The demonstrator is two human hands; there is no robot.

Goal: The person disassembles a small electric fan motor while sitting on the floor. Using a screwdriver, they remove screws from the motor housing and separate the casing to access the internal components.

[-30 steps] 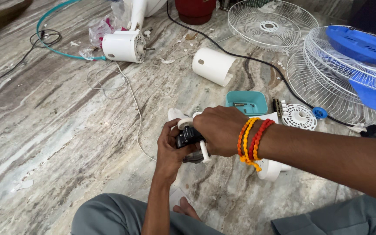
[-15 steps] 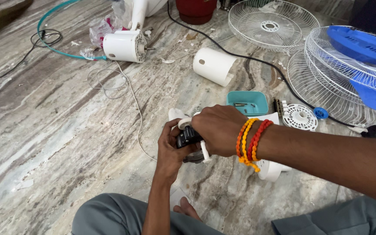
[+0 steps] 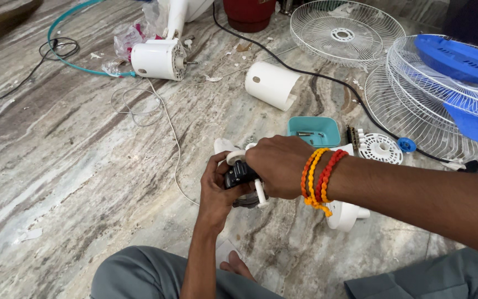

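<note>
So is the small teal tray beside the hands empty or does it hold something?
Not empty. The teal tray sits open on the floor with a few small dark metal parts, apparently screws, lying inside it.

polished veined stone floor [image 3: 56, 166], glossy white plastic housing [image 3: 272, 84], seemingly metal grille [image 3: 344, 27]

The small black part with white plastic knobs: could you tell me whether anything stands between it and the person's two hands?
Nothing visible does: the left hand and right hand both grip the small black part with white plastic knobs directly.
</note>
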